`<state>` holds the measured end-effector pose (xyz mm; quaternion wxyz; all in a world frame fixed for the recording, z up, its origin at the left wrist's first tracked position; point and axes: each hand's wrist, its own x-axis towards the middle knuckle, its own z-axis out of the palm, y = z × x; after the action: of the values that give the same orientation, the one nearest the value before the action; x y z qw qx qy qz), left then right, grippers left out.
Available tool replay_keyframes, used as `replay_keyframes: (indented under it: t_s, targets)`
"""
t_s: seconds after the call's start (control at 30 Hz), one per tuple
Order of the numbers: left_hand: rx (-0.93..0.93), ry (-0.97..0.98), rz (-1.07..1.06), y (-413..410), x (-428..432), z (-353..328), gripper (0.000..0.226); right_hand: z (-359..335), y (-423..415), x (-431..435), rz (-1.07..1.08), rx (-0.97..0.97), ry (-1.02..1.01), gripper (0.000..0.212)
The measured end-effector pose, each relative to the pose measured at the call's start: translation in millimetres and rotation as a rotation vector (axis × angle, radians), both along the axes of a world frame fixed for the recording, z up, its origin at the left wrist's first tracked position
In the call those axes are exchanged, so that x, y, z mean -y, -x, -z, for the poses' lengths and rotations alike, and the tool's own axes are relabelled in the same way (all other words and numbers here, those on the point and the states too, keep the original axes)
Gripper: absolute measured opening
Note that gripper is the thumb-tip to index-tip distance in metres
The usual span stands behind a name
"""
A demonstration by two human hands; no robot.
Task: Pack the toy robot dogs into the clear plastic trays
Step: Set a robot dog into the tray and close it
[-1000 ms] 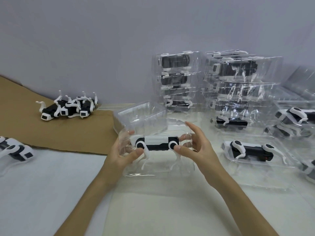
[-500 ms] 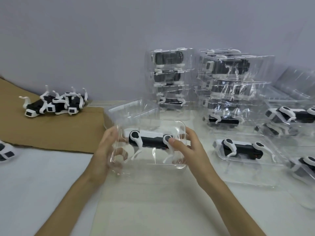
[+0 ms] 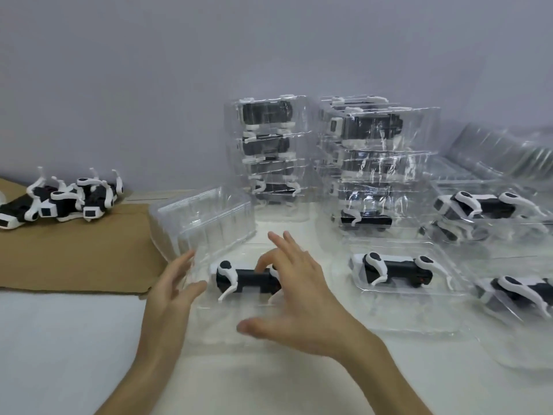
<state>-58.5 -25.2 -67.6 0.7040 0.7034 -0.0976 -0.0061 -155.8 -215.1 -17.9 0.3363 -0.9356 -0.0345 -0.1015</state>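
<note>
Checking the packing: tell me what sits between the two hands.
Head view: a toy robot dog, lying in a clear tray, sits between the left hand and the right hand.

We take this for a packing bench in a small workshop or factory room. Against a plain grey wall (image 3: pixel 149 70) stand two tall stacks of shut clear plastic trays (image 3: pixel 269 151), each tray with a black-and-white toy dog inside. A loose pile of black-and-white toy robot dogs (image 3: pixel 65 202) lies on a flat sheet of brown cardboard (image 3: pixel 74 259) at the left. Open filled trays (image 3: pixel 404 324) spread over the white tabletop (image 3: pixel 59 339) at the right. Behind them leans what looks like a row of nested empty clear trays (image 3: pixel 502 151), blurred. It is the same item many times over, bare surroundings.
</note>
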Motion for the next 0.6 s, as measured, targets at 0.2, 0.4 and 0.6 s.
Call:
replay_keyframes:
  t_s: [0.2, 0.4, 0.6]
  targets:
    - [0.028, 0.052, 0.133, -5.8, -4.6, 0.3, 0.057, -16.1, -25.6, -2.2, -0.077, -0.2, 0.517, 0.091]
    - [0.026, 0.171, 0.082, -15.5, -10.0, 2.0, 0.026, -41.9, -46.5, 5.7, -0.129, -0.257, 0.448, 0.07]
    - [-0.03, 0.252, 0.002, -17.2, -12.3, 1.9, 0.028, -85.8, -26.2, 35.9, -0.175, -0.19, 0.227, 0.063]
